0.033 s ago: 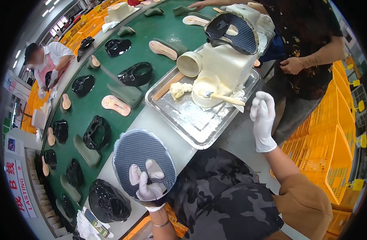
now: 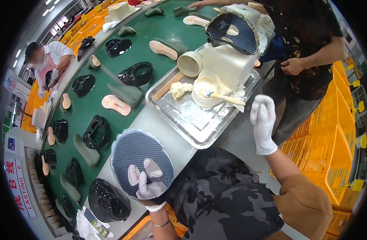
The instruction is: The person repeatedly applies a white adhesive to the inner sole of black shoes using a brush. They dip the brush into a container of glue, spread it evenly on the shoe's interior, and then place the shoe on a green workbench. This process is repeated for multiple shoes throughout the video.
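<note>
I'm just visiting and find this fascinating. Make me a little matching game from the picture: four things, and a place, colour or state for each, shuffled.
Things:
1. Left hand
2. Right hand
3. Brush
4. Crates

Descriptions:
A. Orange, at the person's right
B. Handle over the rim of a cream pot
C. Holding a grey mesh piece
D. Raised, white-gloved, with nothing visibly held

Pairs: 1-C, 2-D, 3-B, 4-A

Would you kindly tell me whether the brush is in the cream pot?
Partly in: the brush has its head inside the cream pot, its handle jutting out.
</note>
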Motion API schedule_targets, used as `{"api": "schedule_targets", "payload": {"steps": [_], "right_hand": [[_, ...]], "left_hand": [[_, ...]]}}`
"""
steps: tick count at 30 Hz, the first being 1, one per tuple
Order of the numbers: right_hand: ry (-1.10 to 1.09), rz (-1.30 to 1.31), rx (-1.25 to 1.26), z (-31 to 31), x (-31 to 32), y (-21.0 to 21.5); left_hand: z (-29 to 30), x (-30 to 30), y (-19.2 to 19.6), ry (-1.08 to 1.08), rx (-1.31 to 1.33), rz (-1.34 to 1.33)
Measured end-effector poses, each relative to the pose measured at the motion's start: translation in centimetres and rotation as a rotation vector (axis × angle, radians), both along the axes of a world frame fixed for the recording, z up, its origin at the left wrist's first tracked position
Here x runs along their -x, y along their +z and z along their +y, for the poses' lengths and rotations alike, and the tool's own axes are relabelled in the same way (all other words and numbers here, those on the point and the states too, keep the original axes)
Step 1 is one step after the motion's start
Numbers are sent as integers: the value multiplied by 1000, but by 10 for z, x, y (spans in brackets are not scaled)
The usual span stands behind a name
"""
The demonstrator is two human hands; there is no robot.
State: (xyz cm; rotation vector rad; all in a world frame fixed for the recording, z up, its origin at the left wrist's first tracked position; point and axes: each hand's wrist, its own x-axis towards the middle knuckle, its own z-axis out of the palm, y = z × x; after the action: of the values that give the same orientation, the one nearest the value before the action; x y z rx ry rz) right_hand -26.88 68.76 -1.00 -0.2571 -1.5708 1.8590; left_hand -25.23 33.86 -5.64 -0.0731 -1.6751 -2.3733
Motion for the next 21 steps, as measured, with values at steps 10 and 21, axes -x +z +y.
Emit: {"api": "schedule_targets", "payload": {"steps": [10, 21], "right_hand": [[1141, -383, -224, -135, -37, 7], [1153, -336, 364, -160, -32, -33]], "left_hand": [[21, -15, -3, 376, 1302, 205], [42, -11, 25, 307, 276, 81]]}}
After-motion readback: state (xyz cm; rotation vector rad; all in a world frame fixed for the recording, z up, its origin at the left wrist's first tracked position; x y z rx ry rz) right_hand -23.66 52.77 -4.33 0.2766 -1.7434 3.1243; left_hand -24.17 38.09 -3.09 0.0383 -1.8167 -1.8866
